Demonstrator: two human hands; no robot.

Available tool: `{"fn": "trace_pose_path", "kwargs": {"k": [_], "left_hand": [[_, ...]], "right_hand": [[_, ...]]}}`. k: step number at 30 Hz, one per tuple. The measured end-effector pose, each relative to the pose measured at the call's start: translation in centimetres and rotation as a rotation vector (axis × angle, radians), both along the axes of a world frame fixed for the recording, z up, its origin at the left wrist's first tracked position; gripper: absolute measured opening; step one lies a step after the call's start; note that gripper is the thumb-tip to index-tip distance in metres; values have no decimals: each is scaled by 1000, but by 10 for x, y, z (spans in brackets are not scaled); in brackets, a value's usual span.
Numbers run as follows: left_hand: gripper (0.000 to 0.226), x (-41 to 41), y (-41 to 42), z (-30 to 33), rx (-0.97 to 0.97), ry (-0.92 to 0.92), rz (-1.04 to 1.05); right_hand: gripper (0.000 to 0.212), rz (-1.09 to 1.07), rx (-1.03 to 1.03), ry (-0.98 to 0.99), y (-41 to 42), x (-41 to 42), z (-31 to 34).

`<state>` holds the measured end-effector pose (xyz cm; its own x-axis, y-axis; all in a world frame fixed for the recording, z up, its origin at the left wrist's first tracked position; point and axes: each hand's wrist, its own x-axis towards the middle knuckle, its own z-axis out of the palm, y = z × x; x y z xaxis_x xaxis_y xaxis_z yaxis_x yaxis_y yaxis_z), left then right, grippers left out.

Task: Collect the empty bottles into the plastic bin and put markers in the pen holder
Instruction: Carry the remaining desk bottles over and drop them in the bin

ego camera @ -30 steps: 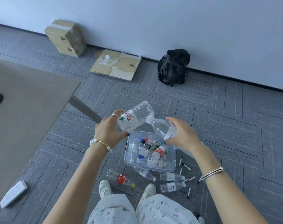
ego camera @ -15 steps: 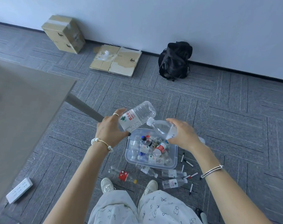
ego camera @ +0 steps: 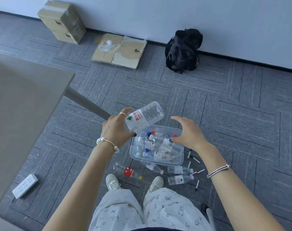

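Note:
A clear plastic bin (ego camera: 180,161) sits on the carpet in front of my feet, holding several empty bottles. My left hand (ego camera: 116,129) grips a clear bottle with a red-and-white label (ego camera: 144,116), held tilted above the bin's left rim. My right hand (ego camera: 187,132) hovers open over the bin's right side, fingers spread, holding nothing. Below the bin lie loose bottles: one with a red label (ego camera: 127,171) and two clear ones (ego camera: 179,170) (ego camera: 179,179). Several markers (ego camera: 194,159) are scattered to the right of the bin. No pen holder is in view.
A grey table (ego camera: 25,104) with a slanted leg fills the left. A white power strip (ego camera: 25,185) lies on the floor under it. By the far wall stand a cardboard box (ego camera: 62,21), flattened cardboard (ego camera: 120,50) and a black backpack (ego camera: 182,50).
My right hand has let go of its clear bottle, which now lies in the bin, and its fingers have spread. My left hand still holds its bottle over the bin.

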<state>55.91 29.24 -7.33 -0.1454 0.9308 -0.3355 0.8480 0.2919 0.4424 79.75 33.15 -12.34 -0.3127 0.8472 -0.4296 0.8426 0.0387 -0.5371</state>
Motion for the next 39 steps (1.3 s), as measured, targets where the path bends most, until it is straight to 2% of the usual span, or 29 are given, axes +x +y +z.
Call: {"fn": "trace_pose_path", "kwargs": {"k": [7,12,17,20,23,28,39], "left_hand": [[69,10,5,1,-2,-6,-40],[66,21,6,-2,-35,37,-178],[67,42,6,-14,-60,44,-285],[76,55,7,-22,-71,57,-327],[84,63,7,-26,-89,86,-330],[76,60,5,-28,-67,77,-317],[72,50,-4,-23,-27,59,-300]], "right_hand": [[80,-41,29,32,-7,7,14],[82,-73,50,32,-14,19,21],[82,-132,65,46,-25,33,28],[81,-163,72,44,-33,42,32],[81,-191,78,33,-42,51,35],[83,-204,61,5,-51,56,35],[84,-184,62,30,-55,46,36]]}}
